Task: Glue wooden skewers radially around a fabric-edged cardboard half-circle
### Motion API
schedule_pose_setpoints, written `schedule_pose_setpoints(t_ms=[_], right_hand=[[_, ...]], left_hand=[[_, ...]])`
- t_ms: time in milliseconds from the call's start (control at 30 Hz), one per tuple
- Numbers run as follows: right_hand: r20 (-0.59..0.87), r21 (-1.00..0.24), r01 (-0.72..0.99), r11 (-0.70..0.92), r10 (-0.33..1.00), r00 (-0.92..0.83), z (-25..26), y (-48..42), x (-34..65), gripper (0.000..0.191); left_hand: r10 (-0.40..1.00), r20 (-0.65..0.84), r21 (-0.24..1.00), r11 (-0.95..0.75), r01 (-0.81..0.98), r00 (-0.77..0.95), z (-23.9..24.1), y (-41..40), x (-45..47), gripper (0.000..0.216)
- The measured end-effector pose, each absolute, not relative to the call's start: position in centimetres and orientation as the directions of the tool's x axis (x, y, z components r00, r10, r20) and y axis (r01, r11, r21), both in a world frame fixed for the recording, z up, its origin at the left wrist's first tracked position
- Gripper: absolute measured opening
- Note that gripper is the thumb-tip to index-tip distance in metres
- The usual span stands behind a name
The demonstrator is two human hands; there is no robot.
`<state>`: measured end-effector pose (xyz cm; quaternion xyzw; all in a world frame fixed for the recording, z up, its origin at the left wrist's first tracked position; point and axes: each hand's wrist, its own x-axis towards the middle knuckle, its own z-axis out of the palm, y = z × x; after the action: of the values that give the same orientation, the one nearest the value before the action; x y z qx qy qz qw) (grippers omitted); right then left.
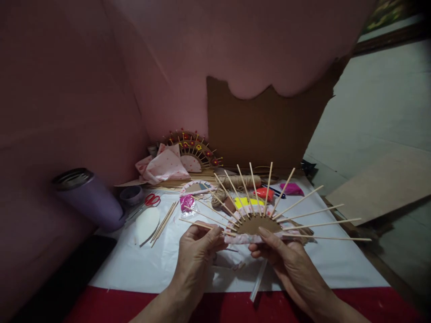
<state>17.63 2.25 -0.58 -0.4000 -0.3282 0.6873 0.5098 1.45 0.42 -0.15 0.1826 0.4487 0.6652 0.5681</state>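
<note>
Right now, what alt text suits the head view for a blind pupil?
The right hand holds a cardboard half-disc with thin wooden sticks fanning from its curve; the left hand pinches at its left end. Scissors and twine lie beyond.

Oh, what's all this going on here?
A person holds a cardboard half-circle with thin sticks fanning out from it, above a white cloth. The right hand grips its lower edge, while the left hand pinches the lowest stick on the left. Red-handled scissors lie off to the left.
</note>
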Motion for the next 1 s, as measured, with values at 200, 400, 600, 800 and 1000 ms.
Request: schedule_pose_setpoints(t_ms=[200, 400, 600, 800, 1000], right_hand=[[-0.254, -0.844, -0.445, -0.298, 0.954, -0.157, -0.64, 2.09, 17.85, 0.023], [-0.232, -0.845, -0.456, -0.279, 0.96, -0.158, -0.42, 2.22, 17.62, 0.021], [-0.18, -0.846, -0.473, -0.247, 0.967, -0.183, -0.59, 2.27, 17.66, 0.019], [-0.183, -0.848, -0.466, -0.254, 0.964, -0.191, -0.39, 2.13, 17.65, 0.021], [-0.181, -0.843, -0.478, -0.245, 0.967, -0.177, -0.22, 2.11, 17.55, 0.018]], left_hand=[[0.917, -0.26, 0.814, 0.041, -0.579, -0.302, -0.04, 0.39, 1.44, 0.023], [0.912, -0.271, 0.808, 0.043, -0.587, -0.307, 0.03, 0.46, 1.47, 0.024], [0.918, -0.254, 0.82, 0.039, -0.571, -0.303, -0.08, 0.48, 1.41, 0.023], [0.92, -0.258, 0.833, 0.057, -0.55, -0.295, 0.27, 0.43, 1.39, 0.023], [0.918, -0.26, 0.829, 0.053, -0.557, -0.299, 0.27, 0.45, 1.46, 0.022]])
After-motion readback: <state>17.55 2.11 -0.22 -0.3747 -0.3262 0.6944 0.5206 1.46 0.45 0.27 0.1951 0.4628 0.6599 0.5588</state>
